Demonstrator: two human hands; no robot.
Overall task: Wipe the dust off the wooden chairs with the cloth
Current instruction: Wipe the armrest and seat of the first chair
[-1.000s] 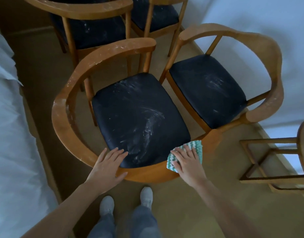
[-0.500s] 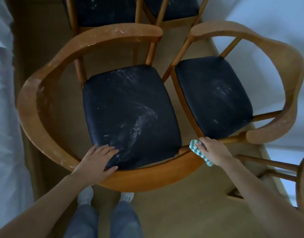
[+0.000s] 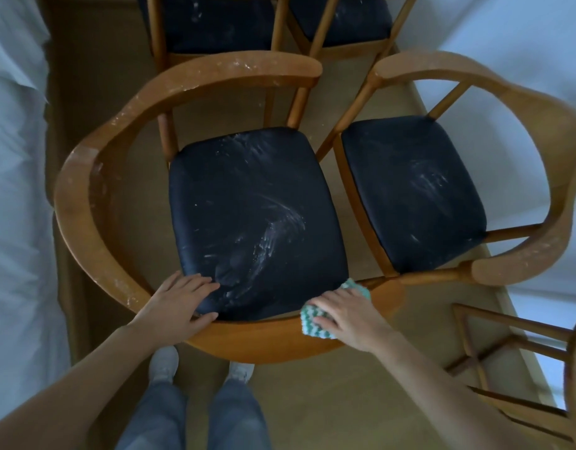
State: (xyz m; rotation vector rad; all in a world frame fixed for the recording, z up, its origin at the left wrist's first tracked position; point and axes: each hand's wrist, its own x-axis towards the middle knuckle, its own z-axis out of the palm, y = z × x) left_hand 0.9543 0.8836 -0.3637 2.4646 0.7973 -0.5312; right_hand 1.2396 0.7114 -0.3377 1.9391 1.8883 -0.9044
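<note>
1. Our right hand [image 3: 348,315] lies flat on the cloth [image 3: 312,324] and presses it on the near chair rail [image 3: 280,344]; our left hand [image 3: 179,303], fingers spread, rests on the seat [image 3: 257,206] corner
2. We should press evenly and follow the curve toward the dusty armrest [image 3: 95,177]

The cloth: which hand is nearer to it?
Right. The right hand lies on the cloth, on the chair's rail; the left hand rests apart, on the seat's near corner.
</note>
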